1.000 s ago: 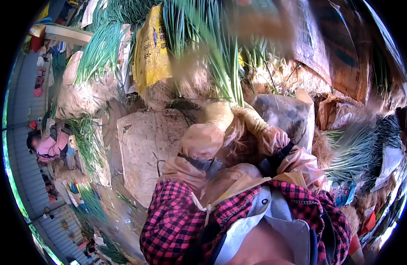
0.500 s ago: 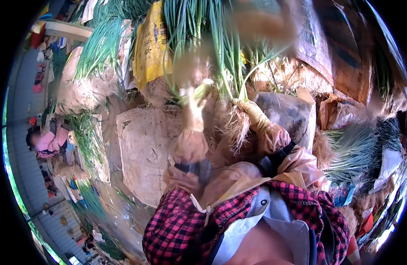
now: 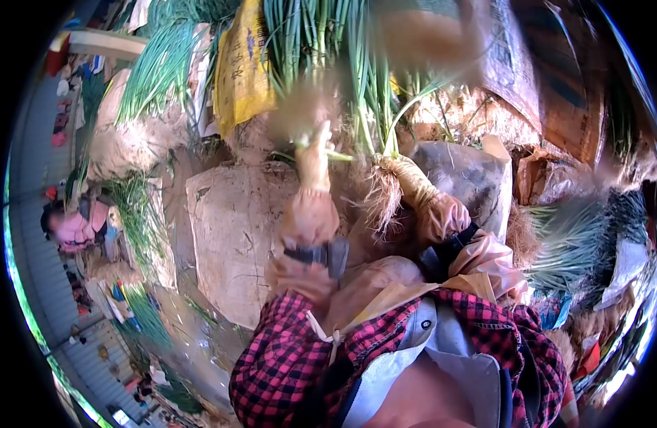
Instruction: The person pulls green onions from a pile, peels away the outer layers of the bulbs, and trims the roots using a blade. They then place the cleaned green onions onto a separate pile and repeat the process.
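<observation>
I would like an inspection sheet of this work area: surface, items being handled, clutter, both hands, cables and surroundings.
Surface: stained pale sheet with dark bits on it.
Items handled: green onions, leaves away from the person, pale roots hanging loose.
Clutter: yellow printed sack over onion roots; grey plastic sheet beside the right hand.
Left hand: gloved, at a pale stem piece; grip unclear, partly blurred.
Right hand: gloved, closed around the green onions near the roots.
Cables: nothing seen.
Surroundings: more green onion piles; a person in pink at far left.
</observation>
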{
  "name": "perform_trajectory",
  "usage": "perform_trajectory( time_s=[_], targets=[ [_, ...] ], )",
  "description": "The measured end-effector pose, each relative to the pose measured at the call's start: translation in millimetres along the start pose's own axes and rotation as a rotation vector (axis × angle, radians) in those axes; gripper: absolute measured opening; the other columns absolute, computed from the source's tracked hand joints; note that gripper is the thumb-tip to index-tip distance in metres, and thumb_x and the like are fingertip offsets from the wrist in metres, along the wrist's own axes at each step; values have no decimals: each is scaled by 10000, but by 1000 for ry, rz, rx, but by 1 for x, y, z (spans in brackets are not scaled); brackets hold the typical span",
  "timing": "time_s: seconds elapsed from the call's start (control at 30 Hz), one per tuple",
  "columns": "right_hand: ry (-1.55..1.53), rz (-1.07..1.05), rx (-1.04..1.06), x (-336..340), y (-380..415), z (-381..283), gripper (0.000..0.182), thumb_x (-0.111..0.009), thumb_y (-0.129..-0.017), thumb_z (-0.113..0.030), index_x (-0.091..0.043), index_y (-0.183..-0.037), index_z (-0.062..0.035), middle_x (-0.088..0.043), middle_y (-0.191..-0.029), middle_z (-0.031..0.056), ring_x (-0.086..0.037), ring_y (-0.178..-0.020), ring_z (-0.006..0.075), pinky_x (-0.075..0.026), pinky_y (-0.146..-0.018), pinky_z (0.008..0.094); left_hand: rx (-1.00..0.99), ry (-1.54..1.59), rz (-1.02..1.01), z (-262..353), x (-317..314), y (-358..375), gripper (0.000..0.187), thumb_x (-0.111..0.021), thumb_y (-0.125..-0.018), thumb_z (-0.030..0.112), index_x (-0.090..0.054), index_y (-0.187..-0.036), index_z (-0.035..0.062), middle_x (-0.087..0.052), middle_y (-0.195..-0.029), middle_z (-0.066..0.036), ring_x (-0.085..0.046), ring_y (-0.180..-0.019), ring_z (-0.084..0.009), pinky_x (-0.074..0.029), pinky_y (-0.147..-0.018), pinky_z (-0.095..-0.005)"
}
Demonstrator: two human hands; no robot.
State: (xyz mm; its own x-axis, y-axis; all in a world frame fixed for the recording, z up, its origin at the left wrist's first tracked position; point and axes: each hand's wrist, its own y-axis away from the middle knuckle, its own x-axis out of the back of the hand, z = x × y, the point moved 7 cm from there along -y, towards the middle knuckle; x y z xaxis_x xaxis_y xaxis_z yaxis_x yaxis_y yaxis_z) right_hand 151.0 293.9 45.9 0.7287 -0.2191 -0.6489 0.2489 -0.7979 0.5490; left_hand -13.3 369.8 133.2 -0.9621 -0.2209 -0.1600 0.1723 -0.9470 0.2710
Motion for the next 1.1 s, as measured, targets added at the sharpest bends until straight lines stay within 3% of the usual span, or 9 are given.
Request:
perform_trajectory(
  time_s=[0.03,0.17,0.2,0.43,0.57,0.7,0.77,0.93,1.1],
  targets=[
    [24,-26,9,-8,3,-4,109,-574,-826,-82,-616,-902,-16,-620,-771,48,-575,-646,127,-467,-586,242,119,-135,-12,4,-14,-6,489,-685,-768,266,-518,-1164,32,-554,-740,-30,-498,-542,-90,-460,-491,-231],
    [45,-121,-98,-10,10,-3,129,-579,-825,-87,-615,-930,-22,-623,-799,40,-574,-703,117,-463,-658,238,-9,-828,18,6,-49,-44,514,-764,-658,349,-635,-971,-38,-651,-873,-127,-591,-627,-160,-474,-636,-258],
    [-52,-107,-54,-13,14,-9,140,-584,-823,-92,-616,-940,-24,-626,-802,40,-576,-729,121,-462,-683,249,-120,-262,-21,-65,-35,-96,324,-752,-682,222,-670,-883,-19,-656,-759,-105,-589,-649,-157,-467,-631,-249],
    [-156,48,118,1,3,-12,144,-580,-813,-72,-605,-946,-21,-630,-808,48,-581,-702,132,-468,-642,253,237,188,-411,-43,-27,36,253,-558,-868,163,-537,-1068,10,-587,-1000,-133,-593,-850,-193,-517,-679,-357],
    [-172,40,122,-3,3,-12,153,-576,-829,-99,-597,-958,-20,-625,-809,56,-590,-695,143,-483,-640,266,300,523,-336,-27,21,94,130,-514,-891,163,-531,-941,45,-488,-695,0,-496,-651,-124,-449,-639,-275],
    [-252,97,115,8,-2,-11,163,-569,-835,-112,-593,-958,-7,-617,-832,60,-583,-725,154,-479,-666,271,519,797,-715,-40,71,106,137,-538,-886,196,-448,-833,106,-349,-634,64,-338,-563,-63,-304,-539,-220],
    [-180,100,166,5,2,-15,169,-583,-827,-115,-603,-960,-13,-621,-831,56,-578,-731,141,-470,-673,264,557,685,-674,-49,93,105,260,-580,-862,265,-494,-993,58,-512,-744,-2,-498,-666,-141,-412,-643,-270],
    [81,34,140,-6,7,-16,174,-605,-809,-112,-621,-955,-19,-630,-827,47,-568,-715,118,-459,-672,251,144,-940,-203,-42,91,50,680,-517,-845,478,-410,-1232,-70,-482,-1237,-211,-450,-1170,-267,-341,-979,-340],
    [-113,-8,89,-3,8,-13,136,-621,-798,-105,-640,-903,-21,-634,-792,25,-564,-692,97,-453,-657,226,140,-419,-724,-86,-51,38,548,-378,-908,502,-580,-1055,15,-606,-958,-133,-521,-921,-190,-408,-813,-305]
  ],
)
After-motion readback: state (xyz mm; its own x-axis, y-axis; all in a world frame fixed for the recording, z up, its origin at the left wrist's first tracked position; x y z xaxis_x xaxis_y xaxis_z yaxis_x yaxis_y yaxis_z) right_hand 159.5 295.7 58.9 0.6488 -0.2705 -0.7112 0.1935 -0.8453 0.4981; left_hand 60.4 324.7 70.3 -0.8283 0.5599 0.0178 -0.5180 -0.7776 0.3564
